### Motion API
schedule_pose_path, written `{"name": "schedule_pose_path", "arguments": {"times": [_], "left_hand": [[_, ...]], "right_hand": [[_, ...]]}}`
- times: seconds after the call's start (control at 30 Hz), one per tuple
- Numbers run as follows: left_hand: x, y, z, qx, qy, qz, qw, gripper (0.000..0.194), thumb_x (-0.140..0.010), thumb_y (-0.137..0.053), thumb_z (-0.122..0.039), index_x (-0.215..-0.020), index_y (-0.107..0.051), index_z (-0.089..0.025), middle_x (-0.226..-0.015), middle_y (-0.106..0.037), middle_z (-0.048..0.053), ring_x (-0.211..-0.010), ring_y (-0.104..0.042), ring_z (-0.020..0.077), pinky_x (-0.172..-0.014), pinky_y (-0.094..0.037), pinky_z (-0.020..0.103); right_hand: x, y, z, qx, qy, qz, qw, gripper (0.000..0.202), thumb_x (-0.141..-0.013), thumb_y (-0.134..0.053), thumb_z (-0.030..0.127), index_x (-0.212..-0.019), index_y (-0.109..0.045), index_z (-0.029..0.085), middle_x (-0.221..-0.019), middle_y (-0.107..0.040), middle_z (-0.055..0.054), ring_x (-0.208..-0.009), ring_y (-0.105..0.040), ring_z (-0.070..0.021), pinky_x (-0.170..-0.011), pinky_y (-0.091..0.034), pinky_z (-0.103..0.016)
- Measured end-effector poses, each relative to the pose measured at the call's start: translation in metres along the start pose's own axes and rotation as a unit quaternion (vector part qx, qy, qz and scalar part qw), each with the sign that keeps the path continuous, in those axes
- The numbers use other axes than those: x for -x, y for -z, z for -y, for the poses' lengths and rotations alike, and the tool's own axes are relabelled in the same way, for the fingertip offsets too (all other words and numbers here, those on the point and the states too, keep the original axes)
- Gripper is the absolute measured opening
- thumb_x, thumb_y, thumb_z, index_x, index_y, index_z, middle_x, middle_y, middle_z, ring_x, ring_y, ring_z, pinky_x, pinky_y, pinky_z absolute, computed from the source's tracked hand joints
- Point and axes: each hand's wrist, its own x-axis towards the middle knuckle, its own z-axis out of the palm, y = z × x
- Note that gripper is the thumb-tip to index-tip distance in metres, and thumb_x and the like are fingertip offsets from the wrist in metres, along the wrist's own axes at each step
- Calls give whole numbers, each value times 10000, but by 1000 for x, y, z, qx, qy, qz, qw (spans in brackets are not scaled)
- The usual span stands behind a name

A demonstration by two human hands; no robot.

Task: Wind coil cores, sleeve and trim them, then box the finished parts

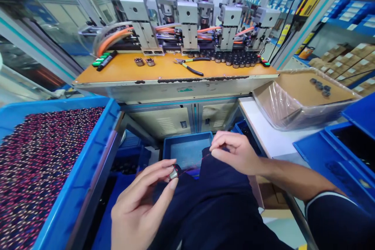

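Between the thumb and fingers of my left hand (149,197) is a small round metal part (174,173) with a dark end. A thin reddish wire (191,169) runs from it, up and to the right, toward my right hand (234,150). The thumb and forefinger of that hand are pinched together at the wire's far end; the wire's tip is too fine to make out. Both hands are held over my lap, in front of a shallow blue tray (187,139). On the orange bench top (117,72) lie two similar round parts (144,61) and yellow-and-black pliers (190,65).
A machine (189,19) with several grey blocks and orange hoses stands behind the bench. Many dark round parts (236,60) sit at its right. A blue crate (109,105) full of wired parts is at left. A plastic-lined box (284,105) and blue bins (325,152) are at right.
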Motion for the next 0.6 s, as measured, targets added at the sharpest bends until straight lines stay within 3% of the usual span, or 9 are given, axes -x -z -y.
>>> {"name": "schedule_pose_path", "arguments": {"times": [0.07, 0.17, 0.23, 0.27, 0.3, 0.37, 0.47, 0.53, 0.6], "left_hand": [[-4, 2, 2, -47, -43, 30, 998, 181, -828, -719, -161, -983, -718, -254, -1074, -753, 24, -995, -725, 155, -923, -567, 228], [-7, 1, 2, -85, -98, 66, 989, 175, -838, -710, -194, -1005, -711, -249, -1078, -752, 12, -969, -726, 136, -949, -535, 194], [-7, 0, -2, -86, -109, 75, 987, 194, -838, -712, -205, -1026, -711, -250, -1078, -750, 9, -960, -726, 138, -938, -542, 197], [-6, 0, -5, -82, -101, 74, 989, 201, -836, -715, -202, -1031, -712, -251, -1081, -748, 9, -961, -725, 143, -932, -550, 206], [-5, 1, -8, -77, -84, 71, 991, 204, -834, -717, -193, -1029, -714, -253, -1083, -747, 8, -966, -724, 148, -927, -557, 218], [-1, 1, -15, -63, -49, 57, 995, 209, -830, -719, -167, -1019, -720, -255, -1087, -746, 7, -971, -722, 156, -913, -571, 240], [4, 1, -21, -45, -15, 11, 999, 214, -815, -724, -126, -985, -735, -255, -1062, -752, 4, -958, -720, 171, -895, -583, 284], [5, 0, -21, -39, -20, -10, 999, 207, -792, -739, -106, -942, -748, -249, -1028, -758, 6, -923, -722, 186, -858, -591, 313], [4, -1, -18, -34, -48, -17, 998, 194, -768, -757, -101, -904, -758, -240, -995, -765, 10, -881, -727, 192, -801, -596, 309]], "right_hand": [[-11, 10, 5, 130, 143, 12, 981, 136, -915, -666, 259, -982, -658, 141, -865, -653, -51, -786, -615, -125, -689, -521, -254], [-30, 9, 15, 306, 391, 62, 866, 158, -941, -633, 250, -1065, -677, 162, -940, -671, -42, -776, -597, -125, -639, -489, -259], [-39, 1, 18, 351, 475, 93, 802, 137, -964, -581, 212, -943, -703, 153, -884, -668, -30, -694, -563, -121, -548, -424, -271], [-42, -3, 19, 359, 480, 109, 793, 184, -973, -556, 202, -870, -701, 151, -839, -658, -27, -672, -552, -126, -526, -395, -280], [-43, -7, 18, 361, 457, 124, 803, 236, -981, -535, 197, -807, -689, 152, -798, -645, -26, -668, -548, -132, -523, -383, -286], [-42, -14, 17, 325, 356, 169, 860, 293, -992, -516, 208, -749, -670, 152, -760, -628, -25, -694, -558, -136, -577, -421, -284], [-39, -21, 18, 150, 102, 255, 950, 243, -969, -566, 200, -775, -696, 133, -782, -655, -14, -747, -599, -99, -708, -486, -223], [-39, -24, 19, 17, -77, 319, 945, 168, -935, -606, 179, -824, -719, 125, -759, -666, 9, -716, -615, -76, -659, -485, -178], [-43, -23, 19, -56, -179, 368, 911, 155, -925, -614, 188, -860, -731, 110, -710, -665, 27, -649, -616, -65, -568, -468, -155]]}}
